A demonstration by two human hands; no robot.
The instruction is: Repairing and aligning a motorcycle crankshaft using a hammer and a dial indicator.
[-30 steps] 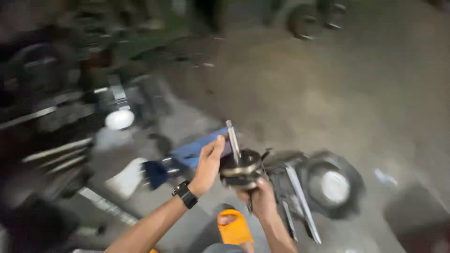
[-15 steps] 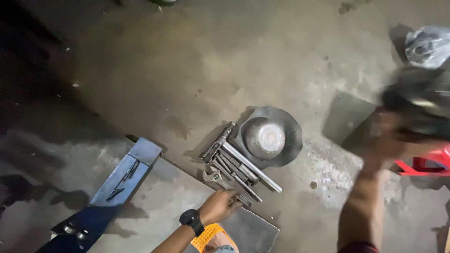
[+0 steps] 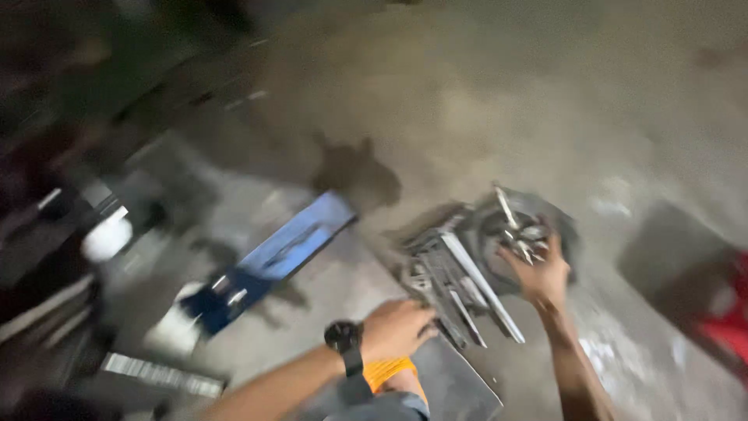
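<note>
Your right hand (image 3: 540,278) grips a round metal motor part (image 3: 520,230) over the dish, while your left hand (image 3: 396,329) rests, fingers curled, beside the steel rods (image 3: 460,284).

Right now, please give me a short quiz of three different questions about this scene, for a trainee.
1. True or false: the left hand rests at the near end of the pile of metal tools.
2. What does the right hand touch? A) the blue flat panel B) the round metal part C) the red object
3. Fill in: the left wrist wears a black ____.

Key: 1 true; 2 B; 3 watch.
</note>
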